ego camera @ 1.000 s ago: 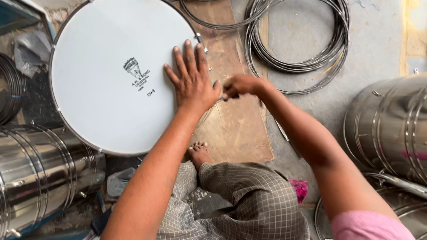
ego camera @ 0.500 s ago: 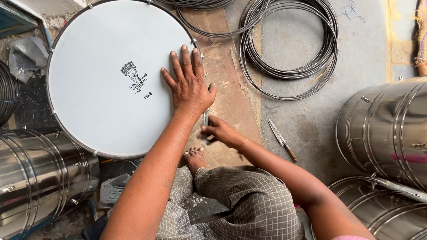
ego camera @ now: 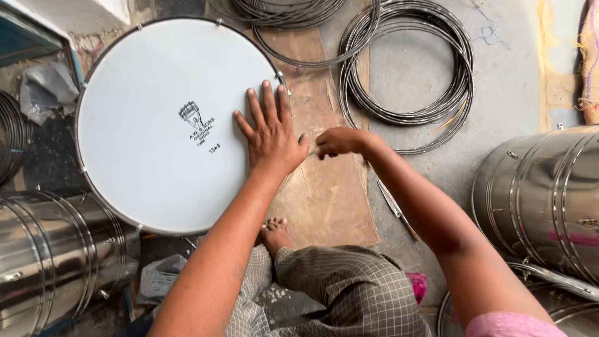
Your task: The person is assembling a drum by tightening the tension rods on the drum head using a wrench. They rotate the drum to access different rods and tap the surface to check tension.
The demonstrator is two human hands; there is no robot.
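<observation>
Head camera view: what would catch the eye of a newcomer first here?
The large round white drum head fills the upper left, with the left hand pressed flat on its right edge. Beside it the right hand is closed at the rim. Coils of dark metal wire lie on the floor at the top, and shiny steel drum shells lie at the right.

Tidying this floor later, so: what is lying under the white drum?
The white drum rests partly on a brown board, beneath its right edge where the left hand presses. Whatever lies under its middle is covered.
</observation>
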